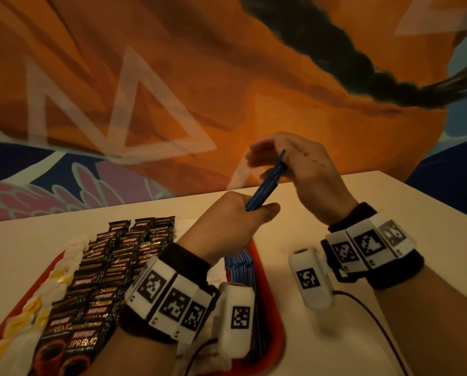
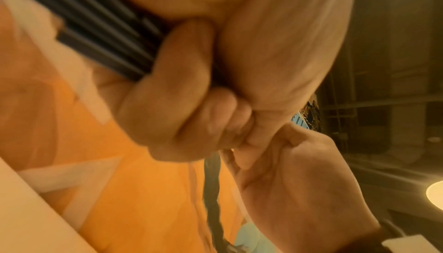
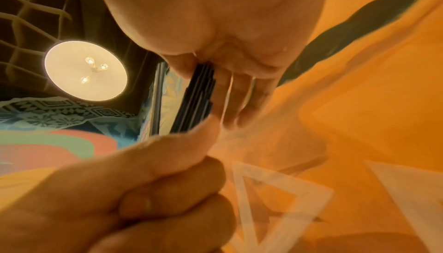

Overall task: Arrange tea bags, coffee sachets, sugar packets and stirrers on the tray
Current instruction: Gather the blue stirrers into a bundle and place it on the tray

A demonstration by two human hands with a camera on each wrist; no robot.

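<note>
A bundle of blue packets (image 1: 267, 183) is held tilted in the air over the table's far side. My left hand (image 1: 250, 213) grips its lower end in a curled fist, thumb on top. My right hand (image 1: 277, 158) pinches its upper end between thumb and nearly straight fingers. The left wrist view shows the dark packet edges (image 2: 107, 35) passing under my curled fingers (image 2: 179, 86). In the right wrist view the bundle (image 3: 199, 94) stands edge-on beside my fingers (image 3: 239, 96). Below my left arm lies the red tray (image 1: 273, 308).
On the tray, rows of black coffee sachets (image 1: 112, 267) fill the middle, white tea bags with yellow tags (image 1: 45, 294) line the left side, and more blue packets (image 1: 240, 264) lie along the right. The beige table (image 1: 389, 207) ends at an orange painted wall.
</note>
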